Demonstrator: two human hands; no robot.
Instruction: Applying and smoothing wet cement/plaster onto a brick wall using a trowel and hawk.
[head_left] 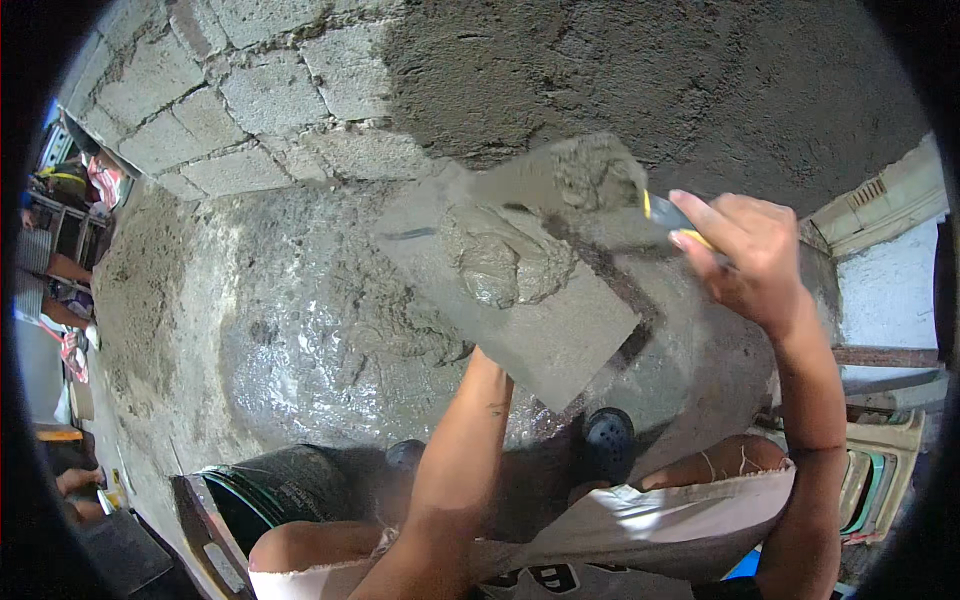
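Observation:
My left hand (491, 366) is under a flat square hawk (585, 345) and holds it up; its fingers are hidden by the board. A wet heap of grey mortar (505, 262) sits on the hawk. My right hand (748, 250) is closed round the black and yellow handle of a trowel (655, 207). More mortar (597, 172) clings to the trowel's blade, which is just beyond the hawk, near the wall. The blade is slightly blurred, and I cannot tell whether it touches the hawk.
Ahead, bare grey blocks (270, 90) meet dark fresh plaster (600, 70). Loose mortar (400, 325) lies on the wet floor (270, 370). A dark bucket (290, 485) stands by my left knee, stacked plastic chairs (885, 475) at right. Another person (45, 270) shows at far left.

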